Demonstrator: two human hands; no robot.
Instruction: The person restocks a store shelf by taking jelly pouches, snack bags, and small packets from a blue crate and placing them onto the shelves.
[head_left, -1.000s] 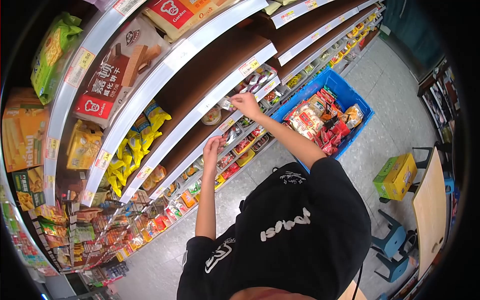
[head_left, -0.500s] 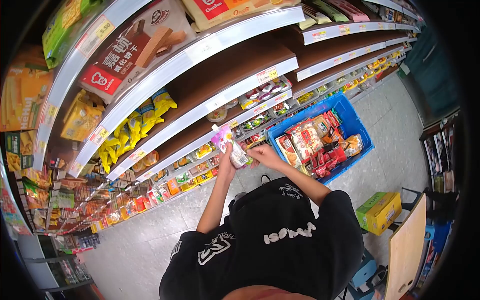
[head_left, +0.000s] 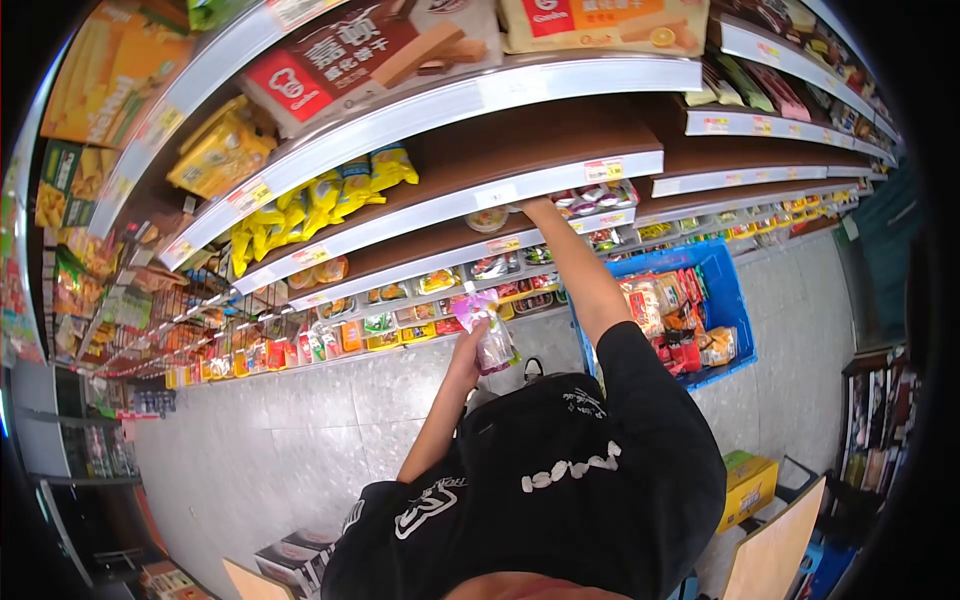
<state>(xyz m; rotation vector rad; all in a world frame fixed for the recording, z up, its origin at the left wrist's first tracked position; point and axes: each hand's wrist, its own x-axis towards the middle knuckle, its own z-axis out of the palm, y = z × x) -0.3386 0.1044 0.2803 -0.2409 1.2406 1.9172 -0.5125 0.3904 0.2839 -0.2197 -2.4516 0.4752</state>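
Note:
My left hand (head_left: 467, 352) is closed round a purple and white spouted pouch (head_left: 495, 345), held upright in front of the shelves. With the arm stretched forward, my right hand (head_left: 537, 207) reaches into a lower shelf under a white price rail (head_left: 455, 212). Its fingers are hidden beneath that rail, so I cannot see what they hold or touch. Just left of it, a round clear-lidded tub (head_left: 487, 220) sits on the shelf. Small packs with purple and red colours (head_left: 592, 200) lie to its right.
A blue crate (head_left: 742, 310) with several snack packs stands on the floor at right. Yellow bags (head_left: 325, 200) and large wafer packs (head_left: 370, 60) fill other shelf parts. A yellow-green carton (head_left: 748, 492) and a wooden board (head_left: 775, 545) are behind at right.
My right hand has left the pouch and moved forward into the shelf. The left hand keeps the pouch. The view has shifted, with the shelves and crate now further right.

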